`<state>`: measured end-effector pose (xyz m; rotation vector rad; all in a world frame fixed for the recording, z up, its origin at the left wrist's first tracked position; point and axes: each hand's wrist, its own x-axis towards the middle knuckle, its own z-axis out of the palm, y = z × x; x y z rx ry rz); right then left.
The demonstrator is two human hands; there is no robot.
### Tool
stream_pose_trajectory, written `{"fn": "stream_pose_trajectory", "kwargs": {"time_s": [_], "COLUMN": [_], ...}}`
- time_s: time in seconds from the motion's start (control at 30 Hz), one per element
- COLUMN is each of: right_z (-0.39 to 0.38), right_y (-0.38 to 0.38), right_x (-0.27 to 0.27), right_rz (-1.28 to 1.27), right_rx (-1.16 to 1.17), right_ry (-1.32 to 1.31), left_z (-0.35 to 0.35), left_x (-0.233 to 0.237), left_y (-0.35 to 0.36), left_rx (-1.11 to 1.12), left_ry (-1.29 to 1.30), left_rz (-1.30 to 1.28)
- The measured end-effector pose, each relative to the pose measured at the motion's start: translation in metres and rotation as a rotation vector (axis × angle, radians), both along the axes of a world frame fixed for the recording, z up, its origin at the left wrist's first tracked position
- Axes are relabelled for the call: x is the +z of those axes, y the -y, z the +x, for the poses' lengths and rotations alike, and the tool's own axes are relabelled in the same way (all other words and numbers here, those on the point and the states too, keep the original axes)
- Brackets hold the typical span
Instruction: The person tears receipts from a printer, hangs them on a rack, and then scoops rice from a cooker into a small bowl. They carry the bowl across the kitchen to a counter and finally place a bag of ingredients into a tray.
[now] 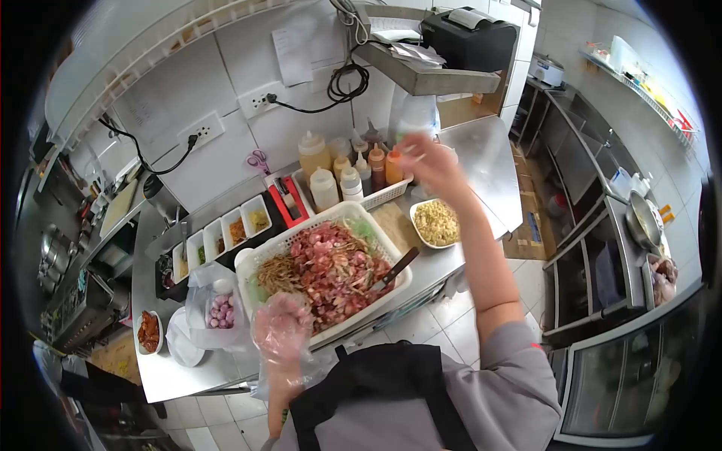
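Note:
My right hand [430, 161] is raised in front of the squeeze bottles [376, 161], blurred by motion, its fingers apart and nothing visible in them. Clear, loose plastic covers my left hand [284, 323], which is at the near left corner of a white tub [248, 263]; its fingers are hard to make out through the plastic. Chopped raw meat [331, 263] fills most of the tub, with brown shredded strips [280, 276] along the left. A dark-handled utensil [398, 267] leans into the meat at the right.
A white dish of yellowish chopped food [436, 224] stands right of the tub. On the left are small condiment trays [237, 231], a bag of small purple onions [222, 310] and a dish of reddish-brown food [149, 333]. A printer [470, 41] sits on the shelf above.

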<state>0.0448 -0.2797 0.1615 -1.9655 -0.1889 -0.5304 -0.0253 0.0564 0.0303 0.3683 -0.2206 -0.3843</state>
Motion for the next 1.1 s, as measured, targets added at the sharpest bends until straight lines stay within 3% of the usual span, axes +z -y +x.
{"fn": "stream_pose_trajectory", "kwargs": {"time_s": [0.07, 0.1, 0.2, 0.3, 0.37, 0.57, 0.7, 0.77, 0.9, 1.03, 1.1], "right_z": [0.031, 0.022, 0.075, 0.111, 0.107, 0.122, 0.136, 0.157, 0.163, 0.147, 0.112], "right_y": [0.079, 0.100, 0.191, 0.230, 0.217, 0.225, 0.235, 0.250, 0.251, 0.244, 0.231], "right_x": [0.011, 0.038, 0.075, 0.115, 0.129, 0.129, 0.126, 0.126, 0.122, 0.116, 0.121], "right_rz": [-0.109, -0.051, -0.322, -0.540, -0.473, -0.658, -0.634, -0.890, -1.013, -1.033, -0.823], "right_rx": [-0.140, -0.263, -0.564, -0.769, -0.820, -0.755, -0.616, -0.644, -0.723, -0.760, -0.594], "right_ry": [0.480, 0.304, 0.686, 0.749, 0.543, 0.654, 0.829, 0.849, 0.773, 0.977, 0.723], "left_z": [-0.011, -0.016, -0.035, -0.068, -0.097, -0.164, -0.200, -0.222, -0.272, -0.329, -0.353], "left_x": [-0.003, -0.004, -0.006, -0.022, -0.022, -0.011, -0.007, -0.014, -0.032, -0.061, -0.062], "left_y": [0.019, 0.026, 0.038, 0.036, 0.038, 0.057, 0.094, 0.119, 0.171, 0.217, 0.240], "left_rx": [0.062, 0.110, 0.249, 0.451, 0.671, 0.809, 0.882, 0.969, 1.044, 1.180, 1.280], "left_ry": [-0.028, -0.055, -0.042, 0.022, 0.040, 0.133, 0.245, 0.139, 0.080, -0.031, -0.136], "left_rz": [-0.026, -0.059, -0.071, -0.104, -0.059, -0.111, -0.049, -0.103, -0.161, -0.118, -0.114]}}
